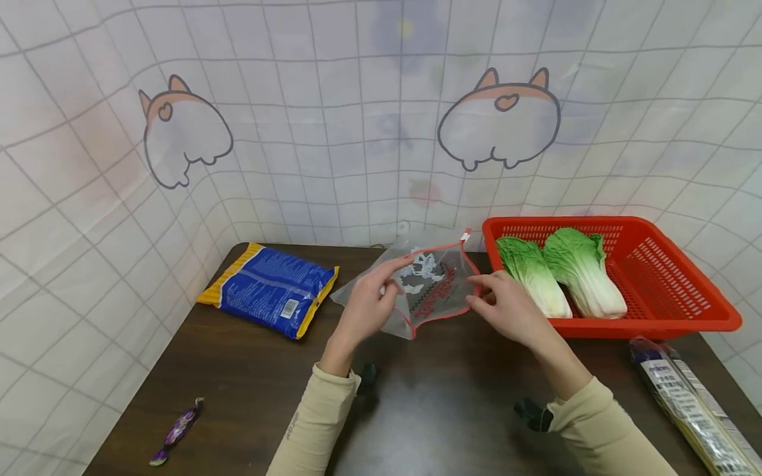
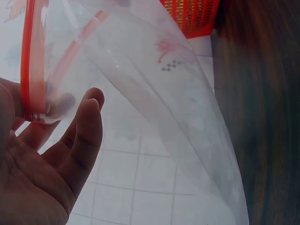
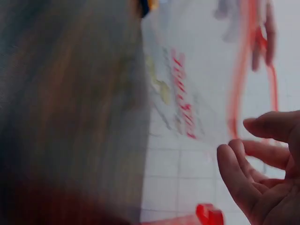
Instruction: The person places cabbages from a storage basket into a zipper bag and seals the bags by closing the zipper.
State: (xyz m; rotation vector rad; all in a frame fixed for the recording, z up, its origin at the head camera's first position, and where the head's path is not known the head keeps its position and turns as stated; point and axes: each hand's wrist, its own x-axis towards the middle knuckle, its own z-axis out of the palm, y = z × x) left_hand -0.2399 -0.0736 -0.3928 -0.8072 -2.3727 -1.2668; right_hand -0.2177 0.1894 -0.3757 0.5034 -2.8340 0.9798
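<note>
A clear zip bag with red zip edges and red lettering hangs between both hands, its mouth spread and facing the body. My left hand holds the left side of the mouth, index finger stretched along the upper edge. In the left wrist view, fingers of that hand curve at the end of the red zip strip. The right side of the mouth is pinched by my right hand. Blurred in the right wrist view, its thumb and fingertips meet at the red edge.
A red basket at the back right holds two napa cabbages. To the bag's left lies a blue and yellow packet. A purple-wrapped candy is at the front left, a long clear-wrapped pack at the right edge.
</note>
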